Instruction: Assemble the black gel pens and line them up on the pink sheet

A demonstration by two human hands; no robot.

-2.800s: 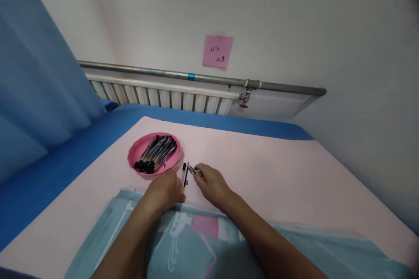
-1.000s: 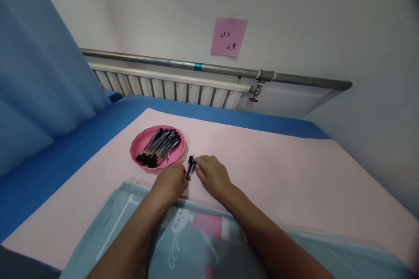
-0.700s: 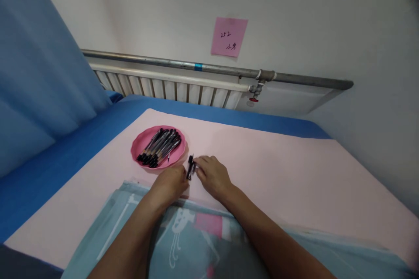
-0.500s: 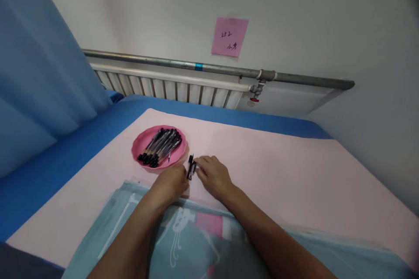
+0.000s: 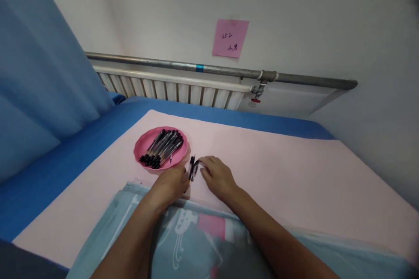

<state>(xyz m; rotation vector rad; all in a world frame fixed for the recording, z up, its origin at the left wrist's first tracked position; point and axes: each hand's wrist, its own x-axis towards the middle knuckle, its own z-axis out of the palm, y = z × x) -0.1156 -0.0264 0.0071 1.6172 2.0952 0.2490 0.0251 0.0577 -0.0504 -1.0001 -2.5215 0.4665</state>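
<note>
In the head view my left hand (image 5: 170, 182) is closed around a black pen (image 5: 191, 166), which stands up between its fingers with the thumb side hidden from me. Beside it, the fingertips of my right hand (image 5: 216, 174) pinch a small black-and-clear pen piece (image 5: 195, 168), close to the pen. Whether that piece is a cap or part of another pen is too small to tell. Just behind my left hand, a pink scalloped dish (image 5: 139, 148) holds several black-capped clear pens (image 5: 163, 147), lying in a slanted pile.
Pink covering (image 5: 278, 174) lies over the blue surface (image 5: 278, 125). A light-blue printed cloth (image 5: 193, 248) lies under my forearms. Behind are a white radiator (image 5: 183, 91), a metal pipe (image 5: 147, 59) and a pink note (image 5: 231, 38) on the wall. A blue curtain (image 5: 42, 74) hangs left.
The dark piece at my right fingertips has tilted and sits slightly apart from the pen. My left hand keeps its grip. The whole view has shifted a little.
</note>
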